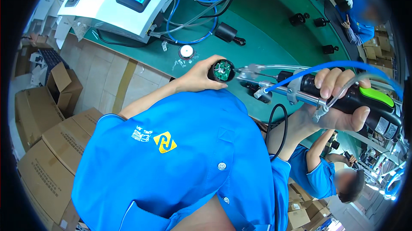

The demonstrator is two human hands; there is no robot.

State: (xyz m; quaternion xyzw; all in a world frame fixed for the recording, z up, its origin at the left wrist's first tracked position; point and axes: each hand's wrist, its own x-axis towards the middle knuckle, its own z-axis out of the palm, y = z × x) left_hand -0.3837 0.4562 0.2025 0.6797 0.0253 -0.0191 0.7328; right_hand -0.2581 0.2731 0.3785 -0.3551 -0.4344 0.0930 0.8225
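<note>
My left hand (201, 74) is closed around a round black housing (232, 75), whose open end shows a green circuit board (222, 70). In my right hand (337, 102) is a black electric screwdriver (308, 85) with a lime-green lever, held nearly level. Its tip assembly (248, 71) points at the housing's open end; whether it touches cannot be made out. A blue air hose (343, 64) and clear tubes run along the tool. Just beyond my left hand, a small round part with a white disc (186, 51) lies on the green bench (253, 33).
A white machine with a screen (128, 6) stands at the bench's left, trailing cables. Black cylindrical units (226, 32) lie across the bench. Cardboard boxes (47, 154) are stacked at left. Co-workers in blue sit at far right (365, 23) and lower right (315, 171).
</note>
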